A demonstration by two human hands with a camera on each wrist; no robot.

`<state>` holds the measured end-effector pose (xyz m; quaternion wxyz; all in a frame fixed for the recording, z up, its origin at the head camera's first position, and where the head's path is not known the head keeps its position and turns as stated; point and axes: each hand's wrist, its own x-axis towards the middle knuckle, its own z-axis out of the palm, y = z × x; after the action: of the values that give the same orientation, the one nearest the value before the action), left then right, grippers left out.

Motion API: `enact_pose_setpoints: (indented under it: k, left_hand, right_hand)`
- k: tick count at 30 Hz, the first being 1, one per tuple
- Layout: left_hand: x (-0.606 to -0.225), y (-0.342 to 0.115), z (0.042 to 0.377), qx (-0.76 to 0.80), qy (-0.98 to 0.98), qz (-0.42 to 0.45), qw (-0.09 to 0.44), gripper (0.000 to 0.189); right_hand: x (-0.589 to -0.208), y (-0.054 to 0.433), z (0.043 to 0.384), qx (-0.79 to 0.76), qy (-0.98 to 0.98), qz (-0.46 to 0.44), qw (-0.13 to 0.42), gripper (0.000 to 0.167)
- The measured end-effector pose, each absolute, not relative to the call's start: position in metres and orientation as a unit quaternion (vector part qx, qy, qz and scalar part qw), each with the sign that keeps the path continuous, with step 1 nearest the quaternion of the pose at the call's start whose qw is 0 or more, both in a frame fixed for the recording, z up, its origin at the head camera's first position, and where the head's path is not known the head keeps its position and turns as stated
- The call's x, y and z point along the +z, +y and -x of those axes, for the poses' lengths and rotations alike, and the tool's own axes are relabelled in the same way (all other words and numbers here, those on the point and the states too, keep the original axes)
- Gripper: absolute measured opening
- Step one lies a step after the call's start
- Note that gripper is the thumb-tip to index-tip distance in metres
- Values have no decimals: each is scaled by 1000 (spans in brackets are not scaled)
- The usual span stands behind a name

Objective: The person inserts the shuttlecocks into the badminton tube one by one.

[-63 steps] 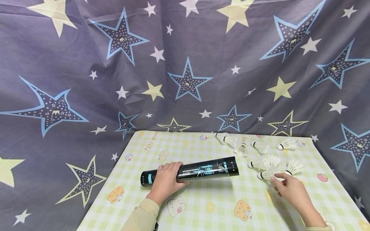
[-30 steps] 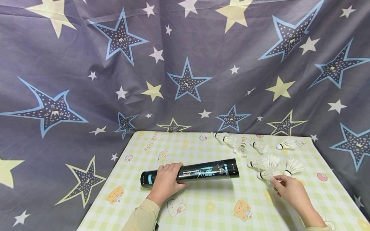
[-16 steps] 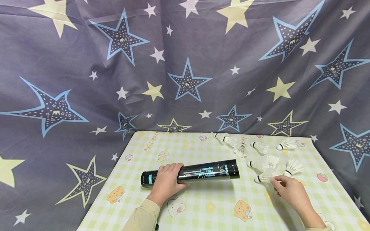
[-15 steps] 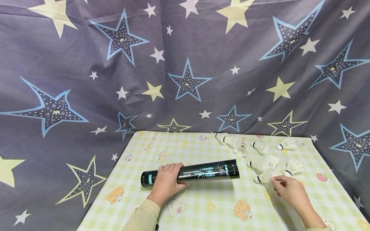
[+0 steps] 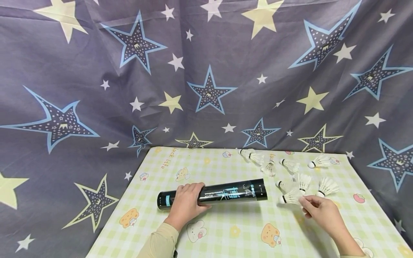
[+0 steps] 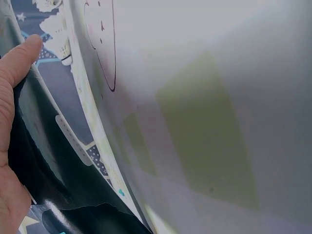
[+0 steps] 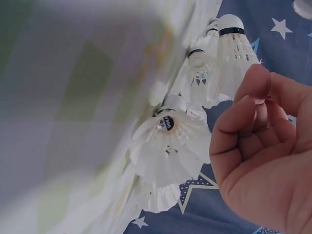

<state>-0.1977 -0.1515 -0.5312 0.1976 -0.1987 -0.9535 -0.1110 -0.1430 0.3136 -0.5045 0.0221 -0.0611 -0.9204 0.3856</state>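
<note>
In the head view my left hand (image 5: 186, 204) grips a black shuttlecock tube (image 5: 230, 191) from above, with the tube lying nearly level and one end toward the right. The left wrist view shows the thumb along the dark tube (image 6: 48, 131). To the right, my right hand (image 5: 322, 213) pinches a white shuttlecock (image 5: 290, 197) by the rim of its skirt, its cork pointing at the tube's right end. A gap separates the two. Up close in the right wrist view, thumb and forefinger meet at the skirt edge of this shuttlecock (image 7: 234, 53).
Right behind the held shuttlecock lie more shuttlecocks, one (image 5: 303, 181) close by and another (image 5: 328, 186) beside the hand. Several others, including one (image 5: 320, 161), lie along the back of the checked tabletop (image 5: 226, 240). A star-patterned curtain (image 5: 206, 53) hangs behind.
The pinched shuttlecock has moved slightly left toward the tube, away from the one behind it. The tube's right end has dipped a little; the left hand keeps its grip.
</note>
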Motion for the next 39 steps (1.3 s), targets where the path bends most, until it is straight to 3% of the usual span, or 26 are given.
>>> enact_pose_setpoints:
  k: [10,17,27,39]
  left_hand:
    - [-531,-151,198,-107,-956,195,193,82]
    - [-532,-152,198,-104,-954,198,198,82]
    - [-533,-152,198,-104,-951,204,205,82]
    - [-533,-152,197,-103,-952,203,206,83]
  right_hand:
    - [-493,306,144,454,-886,90,-15,49]
    - [-484,297,142,487,-869,89,-12,51]
    - [-474,282,140,535,-842,62,34,39]
    - [-472,272,139,567,-821,47,47,30]
